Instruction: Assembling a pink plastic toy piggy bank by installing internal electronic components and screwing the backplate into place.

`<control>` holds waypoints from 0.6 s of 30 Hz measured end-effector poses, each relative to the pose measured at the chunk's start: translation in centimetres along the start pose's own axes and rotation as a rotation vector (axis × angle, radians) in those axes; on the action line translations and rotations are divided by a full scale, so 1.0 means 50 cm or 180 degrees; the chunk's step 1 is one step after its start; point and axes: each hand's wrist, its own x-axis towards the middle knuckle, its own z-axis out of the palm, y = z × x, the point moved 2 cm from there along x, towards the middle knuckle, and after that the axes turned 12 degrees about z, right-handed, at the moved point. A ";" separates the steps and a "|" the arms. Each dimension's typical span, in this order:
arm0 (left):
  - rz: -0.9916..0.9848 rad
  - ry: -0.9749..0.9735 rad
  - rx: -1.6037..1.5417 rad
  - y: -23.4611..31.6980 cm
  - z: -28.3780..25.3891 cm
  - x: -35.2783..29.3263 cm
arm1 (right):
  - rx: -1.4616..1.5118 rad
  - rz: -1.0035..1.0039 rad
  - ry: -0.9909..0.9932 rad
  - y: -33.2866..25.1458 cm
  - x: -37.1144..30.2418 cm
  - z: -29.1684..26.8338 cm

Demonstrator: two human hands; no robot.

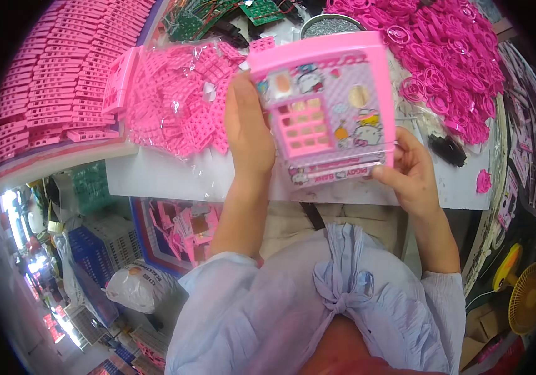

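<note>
Above the white worktop (155,175), the pink toy box (324,109) is held up with its decorated front toward the person, likely for checking. The left hand (249,128) closes on its left side; the right hand (408,172) pinches its lower right corner. Behind the box lie a bag of pink grids (174,100) and pink rings (443,56).
</note>
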 end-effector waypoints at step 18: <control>0.0005 -0.0587 -0.0448 0.026 0.005 0.064 | -0.0658 -0.0214 -0.0073 -0.071 0.078 -0.049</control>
